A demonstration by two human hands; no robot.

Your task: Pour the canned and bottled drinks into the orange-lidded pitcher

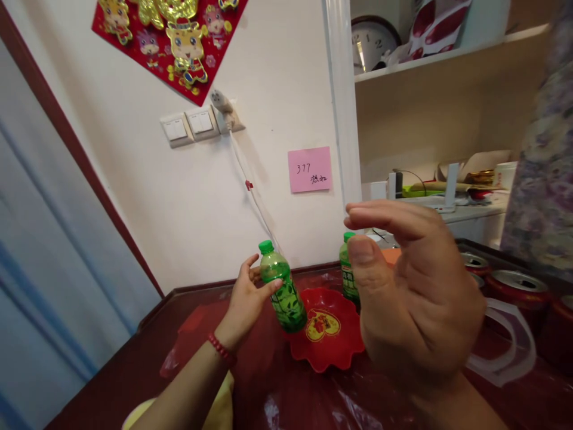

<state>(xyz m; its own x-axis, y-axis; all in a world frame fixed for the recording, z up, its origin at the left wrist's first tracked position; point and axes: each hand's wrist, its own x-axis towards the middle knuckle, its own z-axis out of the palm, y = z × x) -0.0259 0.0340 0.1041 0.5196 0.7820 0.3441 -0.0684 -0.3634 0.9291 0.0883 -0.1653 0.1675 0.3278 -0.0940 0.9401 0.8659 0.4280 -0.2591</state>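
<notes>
My left hand (250, 292), with a red bead bracelet on its wrist, grips a green drink bottle (283, 292) with a green cap. The thumb lies across the bottle's front and the fingers go behind it. The bottle leans a little, its base by the left rim of a red scalloped plate (329, 358). Raised close to the camera, my right hand (416, 286) holds nothing; its fingers are curved, with a gap between thumb and fingertips. Behind it stands a second green bottle (348, 269), partly hidden by the hand.
Several drink cans (519, 283) stand at the right of the dark red table (268, 382), near a white plastic handle piece (514, 346). A white cable (250, 188) hangs down the wall behind the held bottle. Something yellow (221, 400) lies under my left forearm.
</notes>
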